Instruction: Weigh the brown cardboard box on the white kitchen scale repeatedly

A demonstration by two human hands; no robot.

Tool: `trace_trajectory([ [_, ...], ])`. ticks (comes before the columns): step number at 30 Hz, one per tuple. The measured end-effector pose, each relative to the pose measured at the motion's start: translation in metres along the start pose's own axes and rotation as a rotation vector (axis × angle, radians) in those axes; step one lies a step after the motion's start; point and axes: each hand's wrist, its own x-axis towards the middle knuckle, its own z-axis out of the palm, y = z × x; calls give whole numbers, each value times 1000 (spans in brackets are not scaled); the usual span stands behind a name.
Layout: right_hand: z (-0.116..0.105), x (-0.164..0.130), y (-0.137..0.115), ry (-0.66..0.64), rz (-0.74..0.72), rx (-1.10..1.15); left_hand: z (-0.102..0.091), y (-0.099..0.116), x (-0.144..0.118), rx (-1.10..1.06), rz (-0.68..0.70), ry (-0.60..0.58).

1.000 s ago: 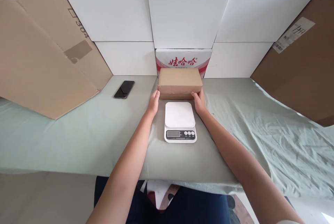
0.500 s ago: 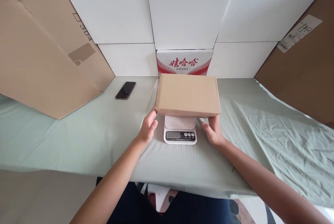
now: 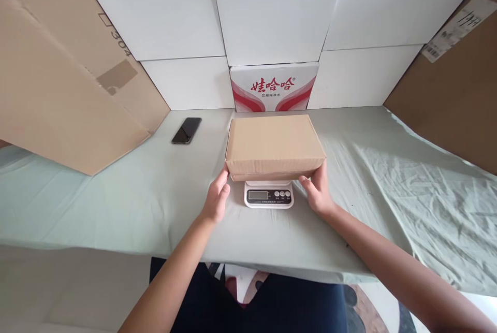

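Note:
A flat brown cardboard box is held level between my two hands, over a white digital kitchen scale. My left hand grips the box's near left corner, its fingers partly hidden behind the side. At the near right corner my right hand closes on the box, thumb in front and fingers along the right side. The box hides most of the scale's platform; the display and buttons show in front of it. Whether the box's underside touches the platform I cannot tell.
A black phone lies on the pale green cloth at left. White boxes and a red-and-white printed carton wall off the back. Large brown cardboard panels stand at both sides.
The box has come nearer to me and tilted so that more of its front side shows, covering more of the scale. Both hands have stayed on it. The view has dipped slightly.

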Motion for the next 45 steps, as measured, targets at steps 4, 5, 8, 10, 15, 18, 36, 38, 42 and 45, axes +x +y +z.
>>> trace_trajectory([
  [4,1,1,-6,-21,-49,-65,-1,-3,1,-12,-14,35],
  [5,1,1,-7,-20,-66,-87,-2,-4,1,-14,-16,43],
  [8,1,1,-8,-16,-92,-124,-2,-5,0,-14,-15,54],
  [10,1,0,-7,-13,-81,-128,-1,-4,0,2,-11,59],
  [15,2,-1,-2,6,-50,-104,0,-1,0,23,4,53],
  [18,2,-1,-4,16,-48,-94,-1,-2,0,20,15,60],
  [36,-10,25,24,402,169,378,-1,-6,9,-82,28,202],
  [38,-14,30,32,460,246,397,-2,-8,11,-101,12,207],
  [42,-18,37,45,491,347,395,-2,-10,13,-104,7,212],
  [45,-19,38,49,469,371,377,-1,-9,13,-90,21,206],
])
